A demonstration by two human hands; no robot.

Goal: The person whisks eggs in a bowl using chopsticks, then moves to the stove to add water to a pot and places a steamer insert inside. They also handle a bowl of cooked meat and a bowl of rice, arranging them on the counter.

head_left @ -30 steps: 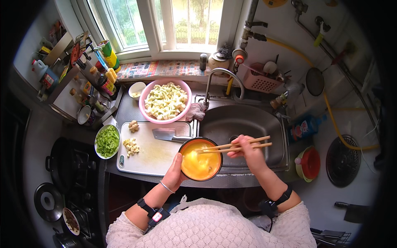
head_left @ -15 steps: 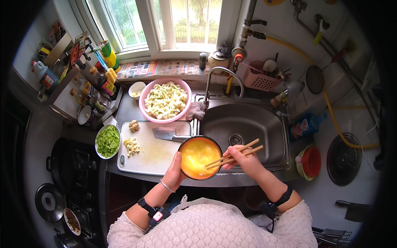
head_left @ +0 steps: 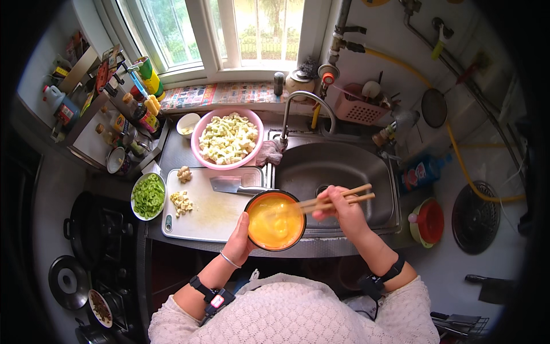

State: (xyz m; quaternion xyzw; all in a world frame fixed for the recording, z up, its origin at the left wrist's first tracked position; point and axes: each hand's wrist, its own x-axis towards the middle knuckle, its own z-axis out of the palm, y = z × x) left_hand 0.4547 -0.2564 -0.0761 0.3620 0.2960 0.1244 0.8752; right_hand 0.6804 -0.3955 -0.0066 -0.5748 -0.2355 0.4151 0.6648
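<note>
Our left hand (head_left: 238, 243) cups a round bowl (head_left: 275, 249) of glossy yellow liquid (head_left: 274, 226), our right hand (head_left: 339, 207) grips slim wooden chopsticks (head_left: 359, 190), the bowl partly hiding a white board (head_left: 212, 215).

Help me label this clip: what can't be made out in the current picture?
All in the head view:
Chopsticks: tips, blurred by motion at the bowl.
Left hand: fingers underneath, hidden by the bowl.
Bowl's bottom: covered by the yellow liquid.
Board: lower right corner, behind bowl and left hand.
Sweater: lower part, cut off by the bottom edge.
</note>
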